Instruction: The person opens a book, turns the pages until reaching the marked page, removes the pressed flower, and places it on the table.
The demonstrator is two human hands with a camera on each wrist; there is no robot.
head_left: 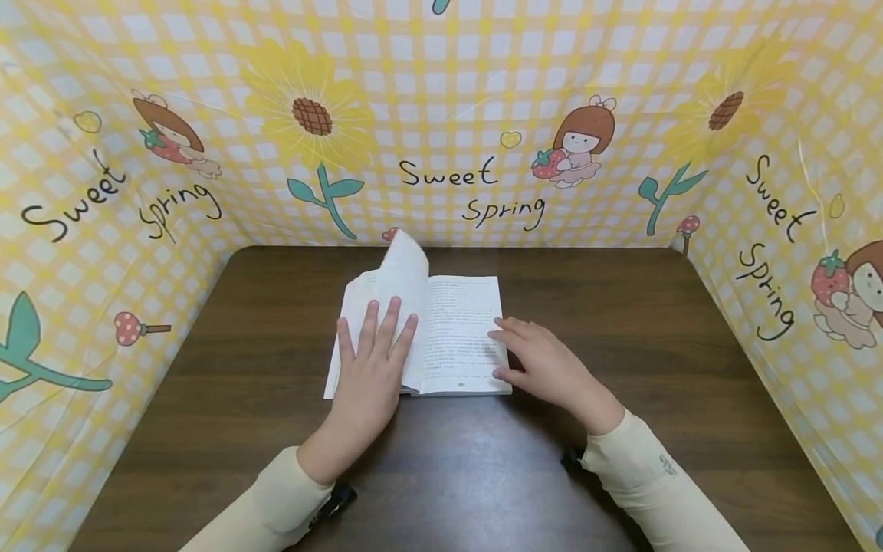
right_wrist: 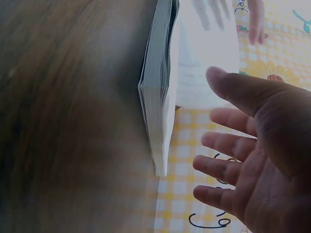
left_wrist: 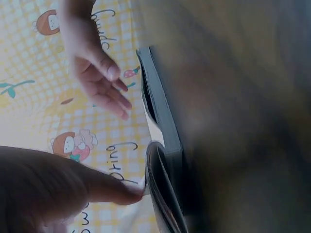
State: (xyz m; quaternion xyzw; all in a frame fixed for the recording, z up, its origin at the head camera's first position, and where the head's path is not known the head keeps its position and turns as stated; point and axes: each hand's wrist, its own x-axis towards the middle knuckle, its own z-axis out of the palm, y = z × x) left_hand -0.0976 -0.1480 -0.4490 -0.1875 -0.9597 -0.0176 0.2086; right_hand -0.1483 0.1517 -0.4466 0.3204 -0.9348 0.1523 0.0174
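Yellow-and-white checked cloth (head_left: 441, 92) is enclosing the far side and both flanks of a dark wooden table (head_left: 193, 429) in the head view. An open book (head_left: 444, 341) is lying on the table between the person's hands. The left hand (head_left: 369, 383) is lying across the left side of the book with its fingers straight and fanned apart; its thumb is hiding from this angle. Beyond its fingertips, one loose leaf (head_left: 405, 264) is curling up past the top edge. The right hand (head_left: 548, 364) is hanging at the right page's outer edge, fingers apart and slightly bent.

From the left wrist, a digit of the left hand is touching the bulging, rolled pages; whether it is pinching any, I cannot tell.

From the right wrist, the right hand is holding nothing, its fingers spreading apart and its thumb pointing toward the page; a gap is showing between them and the book.

Page-turning seems to be the step in hand, the leaf not yet lying flat. Judging by that, the next move is calling for smoothing it down leftward while steadying the right side.
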